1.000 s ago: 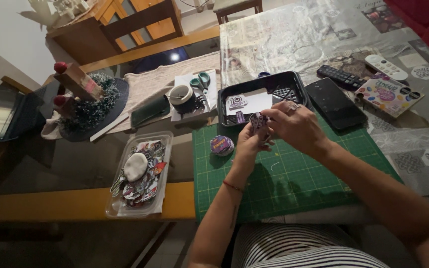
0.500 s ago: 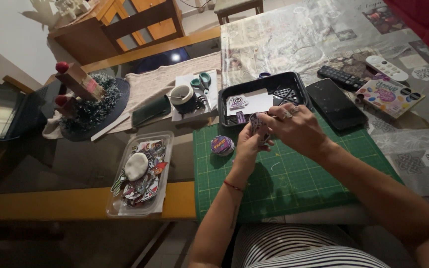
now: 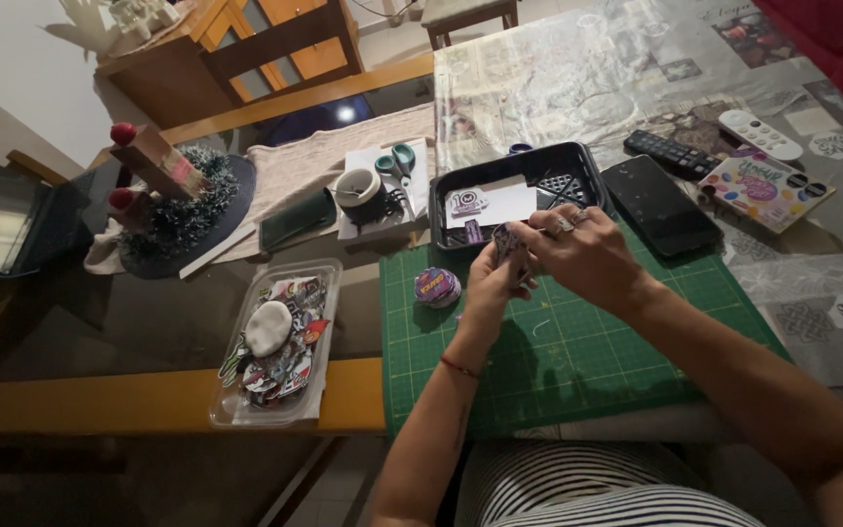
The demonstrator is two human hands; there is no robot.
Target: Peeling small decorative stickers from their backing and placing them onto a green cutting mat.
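Over the far edge of the green gridded cutting mat (image 3: 578, 342) I hold both hands together. My left hand (image 3: 490, 286) is closed, pinching a small patterned sticker piece (image 3: 509, 244) from below, and my right hand (image 3: 587, 256) is curled over it from the right, fingertips gripping its upper edge. The piece sits between my two hands, just in front of the black plastic tray (image 3: 587, 166); it is too small for me to tell its picture.

Just left of my left hand, a round purple sticker roll (image 3: 437, 287) lies on the mat near its far left corner. The tray behind my hands carries white paper and a few small stickers (image 3: 467, 203). Right of the tray, at the mat's far right corner, rests a flat black phone (image 3: 660, 205), and beyond it a black remote control (image 3: 673, 152), a white remote (image 3: 760, 134) and a colourful printed card (image 3: 763, 187).

Left of the mat, near the table's front edge, stands a clear plastic container full of assorted stickers (image 3: 278, 342). Farther back lie green-handled scissors (image 3: 397, 162) and a roll of tape (image 3: 357, 189).
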